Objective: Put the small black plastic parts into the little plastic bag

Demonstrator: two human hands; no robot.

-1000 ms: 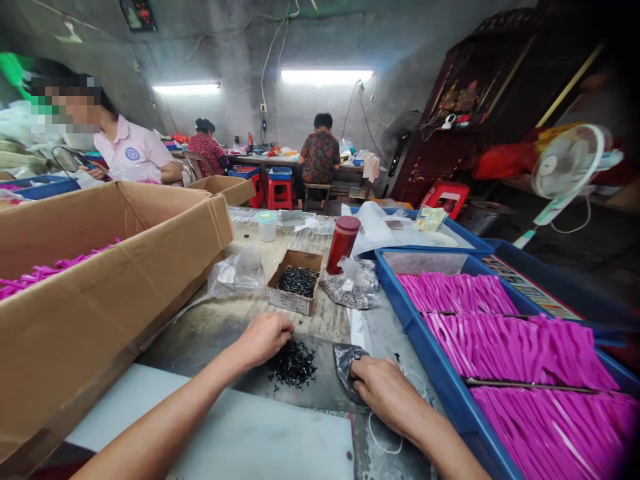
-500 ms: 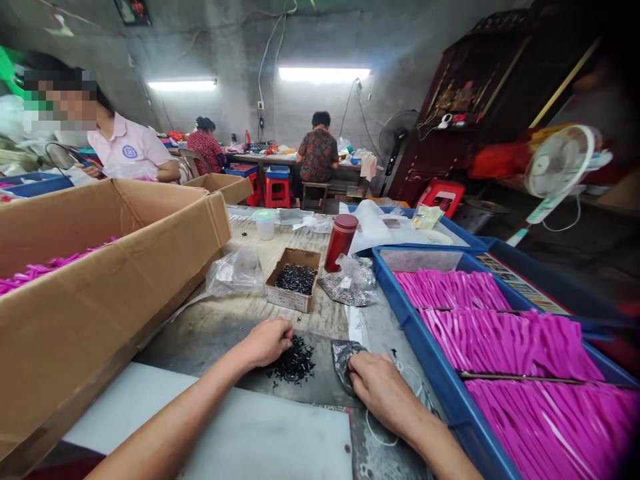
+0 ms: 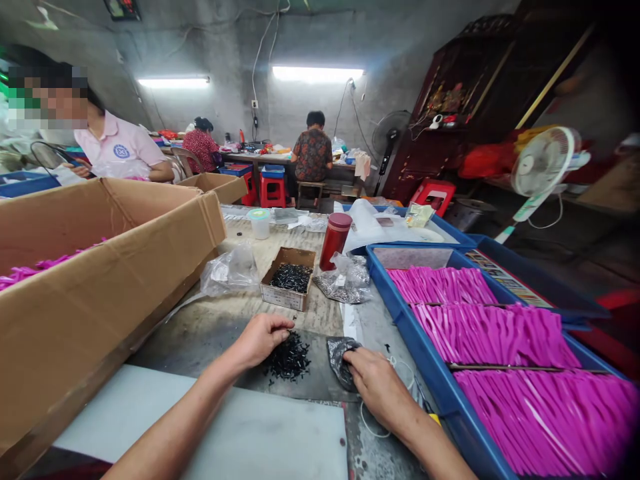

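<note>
My left hand (image 3: 261, 340) hovers at the far left edge of a pile of small black pieces (image 3: 289, 359), which lies on a dark mat (image 3: 200, 350). Its thumb and forefinger come together in a pinch; whatever they hold is too small to name. My right hand (image 3: 379, 379) reaches to a crumpled dark grey plastic pouch (image 3: 340, 360) on the right end of the mat. The fingers are bent together at the pouch's opening, their tips partly hidden, so their contents cannot be made out.
A small carton (image 3: 289, 297) of black pieces stands behind the pile, beside a red canister (image 3: 335, 241) and clear bags (image 3: 233, 270). A large cardboard box (image 3: 115, 267) flanks the left. Blue trays (image 3: 400, 303) of magenta strips (image 3: 495, 333) line the right. A co-worker (image 3: 117, 150) sits beyond the box.
My left hand has lifted slightly off the pile, its fingers stretching further out. My right hand stays at the pouch. The whole view has shifted a little.
</note>
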